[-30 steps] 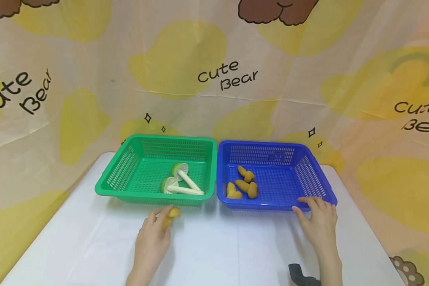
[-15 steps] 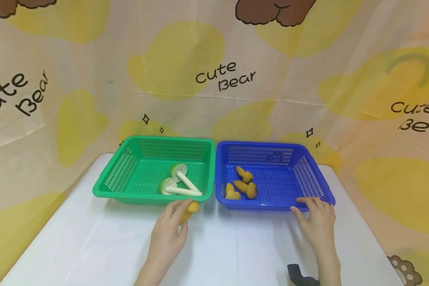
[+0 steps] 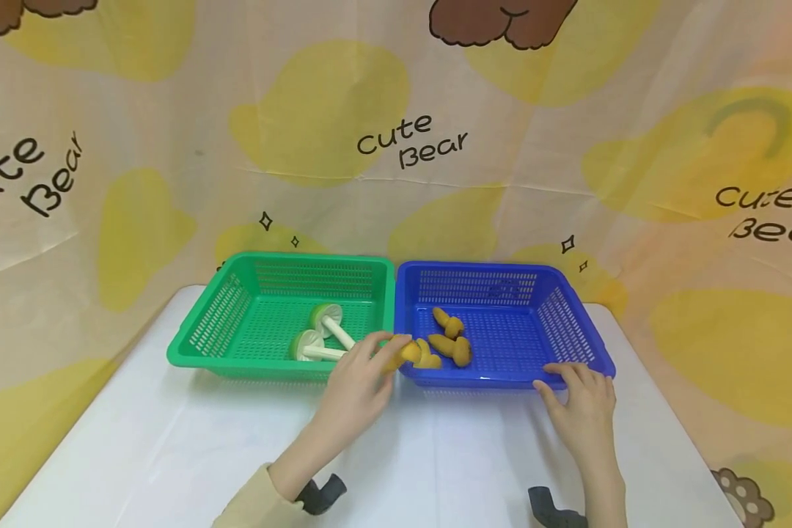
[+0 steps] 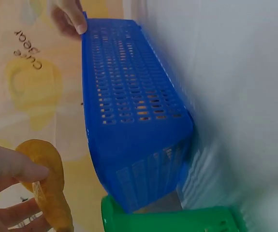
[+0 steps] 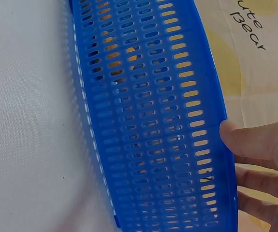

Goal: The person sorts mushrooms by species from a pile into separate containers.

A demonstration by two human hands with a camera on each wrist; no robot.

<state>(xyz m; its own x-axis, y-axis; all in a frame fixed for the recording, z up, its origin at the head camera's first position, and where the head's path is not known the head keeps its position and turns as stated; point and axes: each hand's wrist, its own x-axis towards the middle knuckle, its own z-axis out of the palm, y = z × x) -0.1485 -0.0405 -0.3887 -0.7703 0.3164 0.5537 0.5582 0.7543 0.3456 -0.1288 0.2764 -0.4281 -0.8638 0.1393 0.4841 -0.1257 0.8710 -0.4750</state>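
My left hand (image 3: 358, 381) pinches a yellow-brown toy mushroom (image 4: 51, 193) between thumb and fingers. In the head view, it hovers over the adjoining rims of a green basket (image 3: 201, 359) and a blue basket (image 3: 501, 381). Several similar mushrooms (image 3: 460, 352) lie in the blue basket's left part. Two green-capped mushrooms (image 3: 308, 345) with long white stems lie in the green basket, their stem ends partly behind my left hand. At the blue basket's front right corner, my right hand (image 3: 584, 411) grips the rim, thumb outside and fingers inside, as the right wrist view (image 5: 259, 140) shows.
Both baskets stand side by side on a white-covered table (image 3: 429, 462). Behind them hangs a printed cloth (image 3: 330, 110) with bear drawings and lettering. Black curved pieces (image 3: 323, 495) sit by each wrist.
My left hand has carried the yellow-brown mushroom rightward and forward, from in front of the green basket to the blue basket's left edge. My right hand stays at the rim.
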